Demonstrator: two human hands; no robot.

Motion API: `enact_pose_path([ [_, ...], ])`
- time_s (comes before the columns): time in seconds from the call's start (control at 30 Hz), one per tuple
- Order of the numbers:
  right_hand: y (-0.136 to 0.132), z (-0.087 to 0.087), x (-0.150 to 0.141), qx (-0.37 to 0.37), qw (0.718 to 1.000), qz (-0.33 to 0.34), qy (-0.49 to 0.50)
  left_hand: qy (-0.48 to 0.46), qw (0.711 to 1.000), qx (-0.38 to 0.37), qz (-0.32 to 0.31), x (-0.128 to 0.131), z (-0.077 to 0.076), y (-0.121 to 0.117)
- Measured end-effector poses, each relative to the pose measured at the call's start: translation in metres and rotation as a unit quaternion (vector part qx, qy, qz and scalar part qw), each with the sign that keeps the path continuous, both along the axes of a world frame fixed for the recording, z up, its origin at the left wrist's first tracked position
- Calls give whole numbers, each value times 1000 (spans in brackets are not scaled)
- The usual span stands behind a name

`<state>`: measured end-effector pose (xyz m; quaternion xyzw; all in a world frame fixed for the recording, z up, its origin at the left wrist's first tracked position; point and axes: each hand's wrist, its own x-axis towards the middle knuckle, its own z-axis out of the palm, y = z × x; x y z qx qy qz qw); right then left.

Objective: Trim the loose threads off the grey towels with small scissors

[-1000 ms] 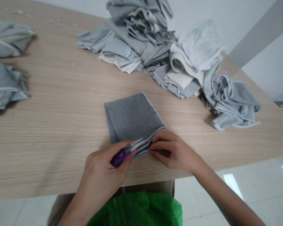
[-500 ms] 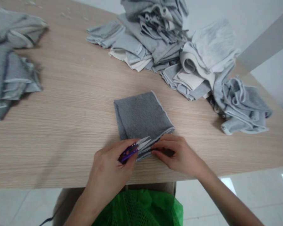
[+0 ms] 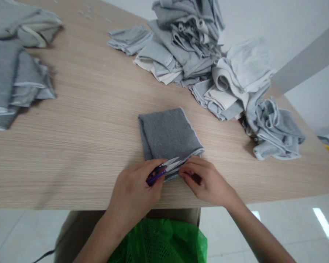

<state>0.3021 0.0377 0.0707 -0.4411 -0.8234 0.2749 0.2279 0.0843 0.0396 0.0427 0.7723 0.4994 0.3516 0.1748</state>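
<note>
A folded dark grey cloth (image 3: 170, 135) with a pale stitched edge lies near the front of the table. My left hand (image 3: 138, 186) is closed around purple-handled thread snips (image 3: 164, 171), whose slightly parted blades point right over the cloth's near edge. That hand's thumb and fingers also rest against the cloth. On the right, my right hand (image 3: 207, 179) pinches the layered near edge of the cloth between thumb and fingers. The exact fold in its fingertips is partly hidden.
Heaped grey and white cloths (image 3: 186, 47) stand at the back, running on to a crumpled grey bundle (image 3: 276, 128) at right. More folded grey cloths (image 3: 24, 76) lie at left. Lint scraps dot the far left. Green mesh fabric (image 3: 164, 241) covers my lap below the table edge.
The view has shifted slightly. Both hands stay at the cloth's near edge with the snips still in the left; the right fingers have shifted only slightly along the edge.
</note>
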Motion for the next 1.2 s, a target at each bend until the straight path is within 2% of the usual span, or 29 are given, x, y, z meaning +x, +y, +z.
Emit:
enact_pose_path([
  [0.23, -7, 5, 6, -5, 998, -49, 32, 50, 998, -41, -1, 3, 0, -1],
  [0.33, -10, 3, 7, 26, 997, -69, 34, 70, 996, -56, 0, 3, 0, -2],
  [0.53, -18, -5, 2, 112, 988, -103, 37, 50, 997, -51, -5, 3, -3, -2],
  [0.67, -27, -13, -6, 152, 973, -166, 49, 51, 997, -55, -11, 3, -3, -3],
  [0.9, -44, -23, -19, 95, 949, -290, 77, 44, 997, -64, -18, 3, -1, -2],
  [1.03, -48, -23, -25, 70, 935, -335, 90, -44, 990, -128, -34, -3, 6, -8],
  [1.1, -49, -21, -30, 69, 927, -356, 95, -111, 964, -239, -39, -7, 12, -13],
  [1.13, -49, -21, -32, 67, 922, -367, 100, -147, 932, -327, -52, -8, 15, -17],
  [1.2, -50, -21, -36, 54, 911, -391, 121, -209, 822, -521, -93, -10, 20, -23],
])
